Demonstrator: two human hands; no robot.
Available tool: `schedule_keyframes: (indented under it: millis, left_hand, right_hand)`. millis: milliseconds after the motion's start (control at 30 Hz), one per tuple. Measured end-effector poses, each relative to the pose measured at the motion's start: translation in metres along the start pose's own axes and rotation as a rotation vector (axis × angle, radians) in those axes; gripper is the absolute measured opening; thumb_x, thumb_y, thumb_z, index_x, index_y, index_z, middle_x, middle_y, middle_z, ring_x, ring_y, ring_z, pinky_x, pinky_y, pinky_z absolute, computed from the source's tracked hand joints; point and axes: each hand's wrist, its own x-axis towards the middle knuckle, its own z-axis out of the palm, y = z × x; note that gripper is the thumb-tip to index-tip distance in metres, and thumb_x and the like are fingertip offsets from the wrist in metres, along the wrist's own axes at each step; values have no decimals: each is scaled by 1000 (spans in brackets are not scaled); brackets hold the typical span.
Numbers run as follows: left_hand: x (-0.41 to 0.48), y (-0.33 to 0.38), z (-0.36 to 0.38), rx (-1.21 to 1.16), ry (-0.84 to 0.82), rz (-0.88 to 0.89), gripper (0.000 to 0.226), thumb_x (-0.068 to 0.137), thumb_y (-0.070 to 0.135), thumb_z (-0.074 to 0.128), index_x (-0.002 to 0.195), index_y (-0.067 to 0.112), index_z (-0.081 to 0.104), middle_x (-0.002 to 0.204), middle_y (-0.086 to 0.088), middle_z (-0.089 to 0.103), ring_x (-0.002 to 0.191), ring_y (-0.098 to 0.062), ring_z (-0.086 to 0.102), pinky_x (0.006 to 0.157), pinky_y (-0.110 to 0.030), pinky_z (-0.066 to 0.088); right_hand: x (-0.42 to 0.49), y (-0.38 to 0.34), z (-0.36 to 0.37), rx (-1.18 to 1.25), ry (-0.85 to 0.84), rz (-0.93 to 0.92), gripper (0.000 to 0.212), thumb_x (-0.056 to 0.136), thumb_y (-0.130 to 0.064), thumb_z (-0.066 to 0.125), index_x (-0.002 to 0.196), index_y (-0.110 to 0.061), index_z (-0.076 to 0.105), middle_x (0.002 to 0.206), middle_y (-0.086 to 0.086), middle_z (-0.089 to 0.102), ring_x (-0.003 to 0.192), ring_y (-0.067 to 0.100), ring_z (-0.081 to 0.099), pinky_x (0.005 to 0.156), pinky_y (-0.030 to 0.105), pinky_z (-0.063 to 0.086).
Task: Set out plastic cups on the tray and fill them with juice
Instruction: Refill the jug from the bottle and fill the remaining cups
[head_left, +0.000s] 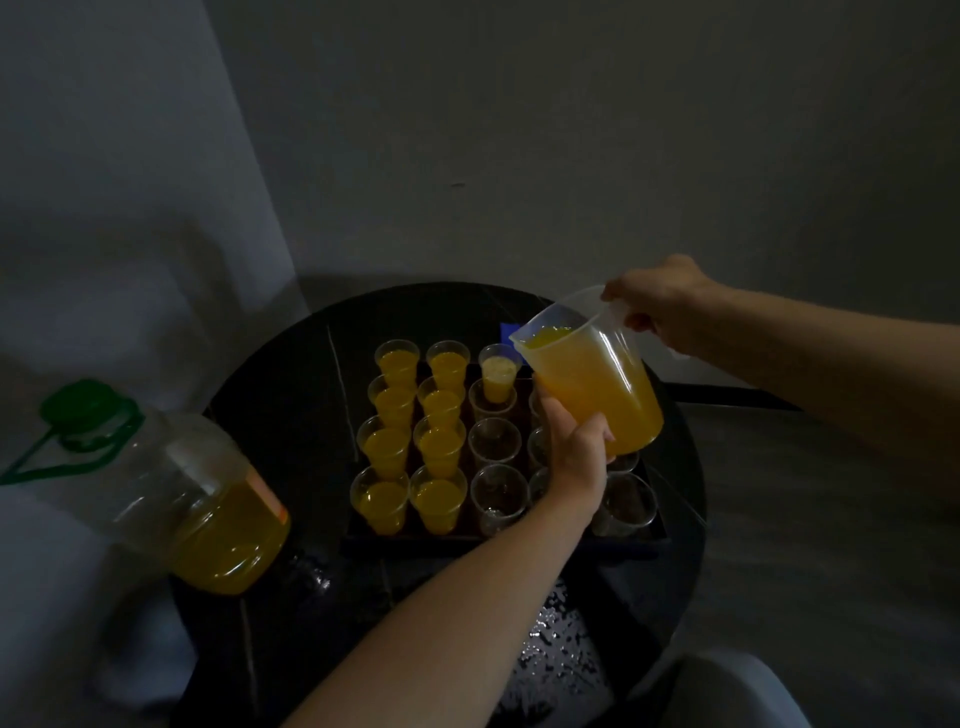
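A clear plastic jug (592, 379) of orange juice hangs tilted over the dark tray (498, 540), spout toward a part-filled cup (500, 375) in the back row. My right hand (662, 306) grips the jug's handle. My left hand (574, 452) supports the jug's base from below, fingers curled around it. Several cups full of juice (410, 431) fill the tray's two left columns. Several empty clear cups (496, 467) stand in the middle and right columns, partly hidden by my left hand and the jug.
The tray sits on a round dark table (291, 426). A large clear bottle (197, 499) with a green cap, about a third full of juice, stands at the table's left edge. A blue object (509, 330) lies behind the tray. Walls rise close behind.
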Motion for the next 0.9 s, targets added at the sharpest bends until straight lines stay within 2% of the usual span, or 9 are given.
schedule_keyframes:
  millis: [267, 433, 533, 600, 800, 900]
  left_hand:
    - [0, -1, -3, -17, 33, -63, 91, 87, 0, 50, 157, 42, 9, 147, -10, 38, 125, -34, 47, 98, -55, 50]
    - [-3, 2, -1, -33, 21, -70, 91, 92, 2, 49, 157, 46, 4, 146, -7, 38, 117, -27, 49, 93, -49, 52]
    - [-1, 2, 0, -28, 16, -68, 87, 94, 6, 49, 157, 46, 5, 138, -3, 40, 111, -23, 51, 95, -53, 52]
    - [-1, 2, 0, -28, 11, -65, 86, 95, 7, 49, 156, 46, 5, 138, -3, 41, 113, -25, 51, 94, -52, 52]
    - [0, 2, -2, -16, 7, -60, 86, 95, 8, 49, 156, 49, 4, 142, -5, 41, 117, -27, 51, 94, -53, 52]
    - [1, 1, -2, -23, 7, -67, 87, 95, 9, 49, 156, 51, 3, 145, -5, 38, 118, -26, 50, 97, -55, 51]
  right_hand:
    - [-2, -5, 6, -55, -29, 3, 15, 93, -15, 67, 100, -2, 62, 88, 15, 58, 62, 16, 51, 52, 25, 41]
    - [-2, -8, 6, -81, -36, 6, 19, 96, -19, 63, 106, -3, 61, 92, 13, 58, 67, 14, 52, 53, 22, 42]
    - [-3, -11, 7, -86, -27, -7, 14, 98, -20, 61, 98, -6, 59, 87, 10, 56, 65, 12, 51, 52, 21, 41]
    - [-4, -14, 6, -80, -16, -11, 13, 98, -18, 60, 91, -7, 58, 85, 10, 56, 64, 12, 50, 52, 21, 41]
    - [-3, -13, 6, -66, -29, -7, 11, 98, -17, 60, 99, -6, 57, 91, 12, 57, 66, 12, 51, 54, 21, 43]
    - [-4, -14, 6, -105, -28, 1, 13, 99, -19, 59, 100, -6, 58, 87, 9, 55, 65, 12, 49, 53, 21, 40]
